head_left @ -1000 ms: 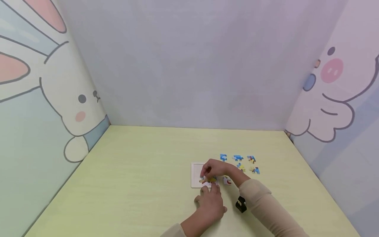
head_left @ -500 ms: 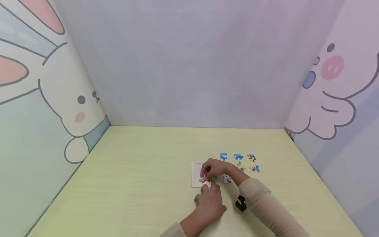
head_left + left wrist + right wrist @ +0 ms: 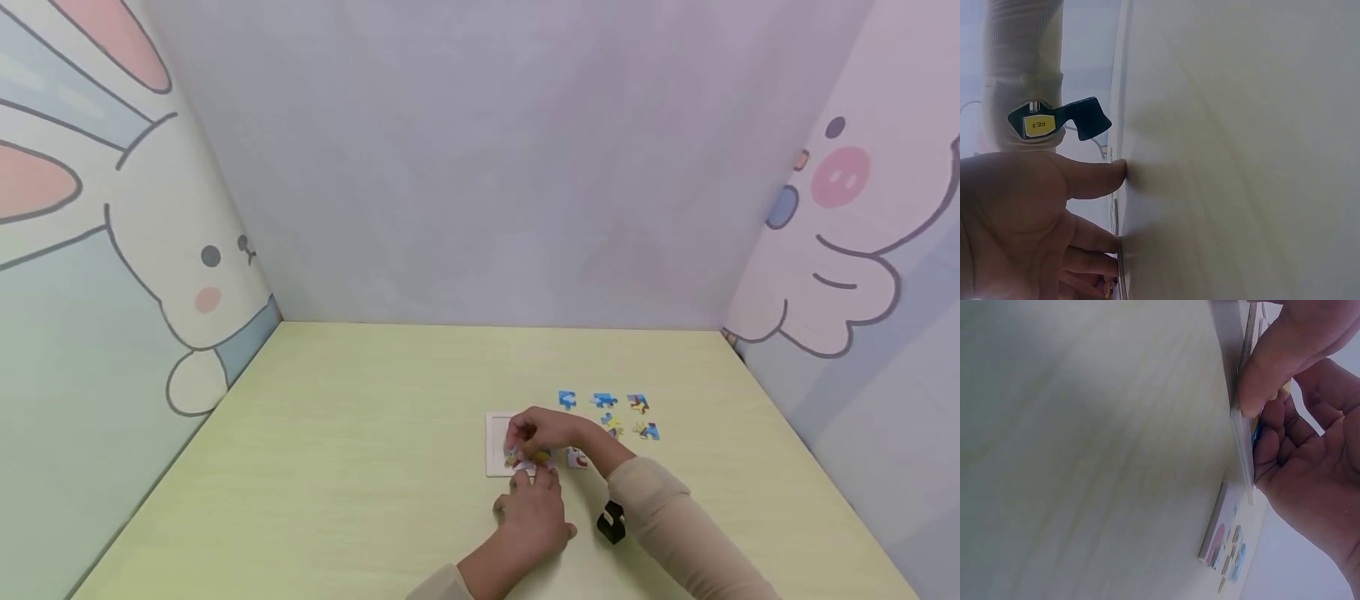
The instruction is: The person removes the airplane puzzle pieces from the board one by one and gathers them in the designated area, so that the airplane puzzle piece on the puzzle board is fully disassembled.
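Observation:
A small white puzzle tray (image 3: 490,450) lies on the table, with a few colourful pieces along its lower part. My right hand (image 3: 551,428) reaches over it from the right, curled fingertips and thumb pinching a jigsaw piece (image 3: 542,457) that they mostly hide. My left hand (image 3: 534,518) rests at the tray's near edge, its fingers stretched forward and touching the rim. In the left wrist view the left thumb (image 3: 1100,178) stands apart from the other fingers. Close by in the right wrist view, both hands meet at the tray edge (image 3: 1243,450).
Right of the tray lie several loose pieces, among them a blue one (image 3: 567,399), a yellow one (image 3: 612,423) and a white-and-red one (image 3: 577,457). A black wrist mount (image 3: 612,522) hangs below the right sleeve (image 3: 675,517). Printed walls enclose the pale table (image 3: 337,442).
The right fingertips have shifted slightly over the pieces in the tray. The left hand keeps its place at the near edge, and the loose pieces lie as before.

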{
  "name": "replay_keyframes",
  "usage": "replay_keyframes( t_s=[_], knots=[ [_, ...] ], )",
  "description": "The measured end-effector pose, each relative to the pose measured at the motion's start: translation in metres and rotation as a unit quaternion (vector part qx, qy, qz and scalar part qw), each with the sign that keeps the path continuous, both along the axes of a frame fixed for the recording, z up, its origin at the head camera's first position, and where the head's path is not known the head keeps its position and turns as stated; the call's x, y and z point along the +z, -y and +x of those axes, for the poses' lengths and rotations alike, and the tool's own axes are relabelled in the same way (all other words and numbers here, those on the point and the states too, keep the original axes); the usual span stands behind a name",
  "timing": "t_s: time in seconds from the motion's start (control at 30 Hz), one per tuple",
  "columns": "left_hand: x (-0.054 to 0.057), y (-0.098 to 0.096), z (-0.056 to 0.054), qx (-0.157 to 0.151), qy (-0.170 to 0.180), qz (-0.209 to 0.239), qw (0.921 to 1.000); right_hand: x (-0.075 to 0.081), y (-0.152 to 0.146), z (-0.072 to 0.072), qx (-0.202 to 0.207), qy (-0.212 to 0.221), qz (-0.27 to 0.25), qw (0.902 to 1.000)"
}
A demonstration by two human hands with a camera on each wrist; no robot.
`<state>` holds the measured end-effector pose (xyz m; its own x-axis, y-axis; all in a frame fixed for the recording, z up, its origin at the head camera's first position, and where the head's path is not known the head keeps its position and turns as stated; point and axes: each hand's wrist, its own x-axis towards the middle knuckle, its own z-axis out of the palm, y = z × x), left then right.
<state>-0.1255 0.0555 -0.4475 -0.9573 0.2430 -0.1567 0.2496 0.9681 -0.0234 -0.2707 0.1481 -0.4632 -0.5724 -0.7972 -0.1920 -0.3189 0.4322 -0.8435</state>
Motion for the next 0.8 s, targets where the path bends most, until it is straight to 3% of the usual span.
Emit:
replay_keyframes(
  t_s=[0.23, 0.5, 0.8],
  knots=[
    [-0.001, 0.000, -0.001, -0.001, 0.003, 0.006, 1.0000, 0.001, -0.003, -0.001, 0.007, -0.010, -0.004, 0.9999],
    [-0.003, 0.001, 0.000, -0.005, 0.012, 0.014, 0.9998, -0.001, -0.015, 0.003, -0.088, 0.017, -0.057, 0.9944],
    [-0.003, 0.002, 0.001, -0.002, 0.004, 0.018, 0.9998, 0.002, -0.019, 0.008, -0.119, 0.025, -0.084, 0.9890]
  ],
)
